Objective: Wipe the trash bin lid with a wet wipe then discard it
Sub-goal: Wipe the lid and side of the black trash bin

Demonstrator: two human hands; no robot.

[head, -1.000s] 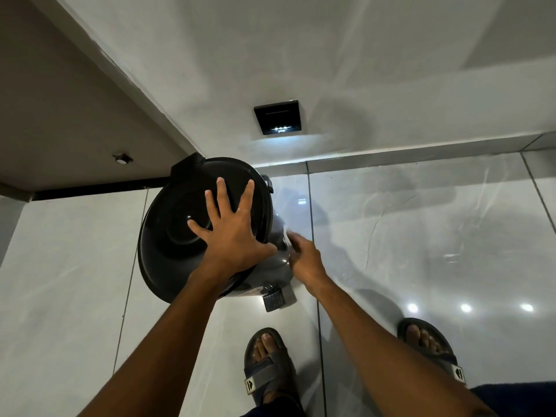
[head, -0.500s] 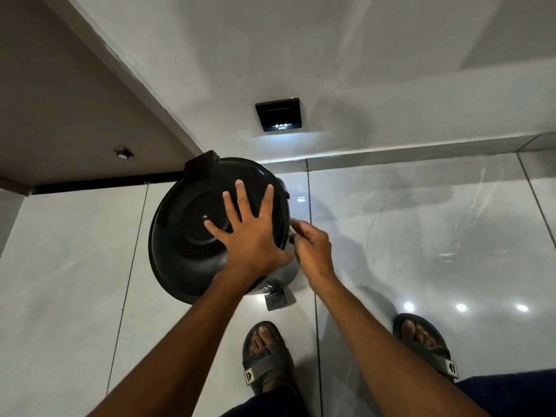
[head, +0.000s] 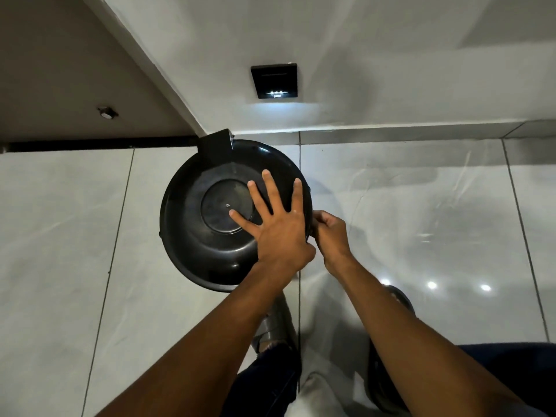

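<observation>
Two hands are seen low over a black round trash bin lid (head: 210, 236), which closes a bin standing on the tiled floor (head: 60, 236) close to the corner where two walls meet, the lid's hinge tab (head: 215, 142) pointing toward that corner. The left hand (head: 278, 233) is laid flat on the near-right part of the lid, fingers (head: 272, 191) spread wide and pointing toward the wall, with nothing seen beneath the palm. The right hand (head: 331, 233) is curled at the lid's right edge, just beside the left hand; whether it is pinching the rim or holding something cannot be told, since its fingertips are hidden behind the left hand and the lid's edge. No wet wipe is made out anywhere, so the wiping step is judged not yet begun. The lid lies directly ahead of both hands and slightly to the left, and being round it has no long axis; the left hand is the nearer to its centre disc (head: 222, 206), so a sweep across the top would fall to that hand once a wipe is held. The bin's body is covered by the lid, and the feet are largely cut off by the forearms. A small dark wall fixture (head: 274, 81) glows above
</observation>
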